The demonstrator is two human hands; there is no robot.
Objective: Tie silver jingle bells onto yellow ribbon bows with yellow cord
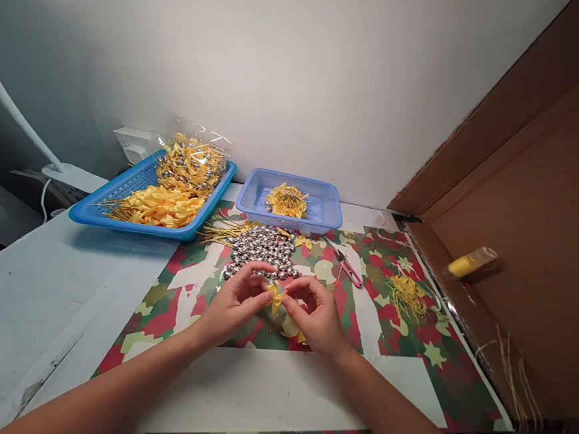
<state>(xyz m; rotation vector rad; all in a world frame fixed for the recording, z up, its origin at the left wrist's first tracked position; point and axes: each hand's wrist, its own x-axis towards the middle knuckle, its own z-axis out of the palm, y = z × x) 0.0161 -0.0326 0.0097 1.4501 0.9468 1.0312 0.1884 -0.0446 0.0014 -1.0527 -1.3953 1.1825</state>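
Between my two hands, in the middle of the table, is a small yellow ribbon bow [276, 297]. My left hand [239, 301] pinches its left side between thumb and fingers. On its other side, the thumb and forefinger of my right hand [318, 313] grip it too. Just beyond my fingertips lies a heap of shiny silver bells [262, 245]. Yellow ribbons with gold cords [225, 232] lie at the heap's left edge, and a loose yellow bow [303, 242] at its right. Pink-handled scissors [349, 270] rest farther right.
A blue basket [89, 213] of yellow ribbons and a clear bag [194, 159] stands at the back left. Beside it, a lighter blue basket [327, 213] holds yellow bows. Cord scraps [408, 296] lie right. A cardboard wall [523, 182] bounds the right side; a yellow tube [471, 263] sticks out there.
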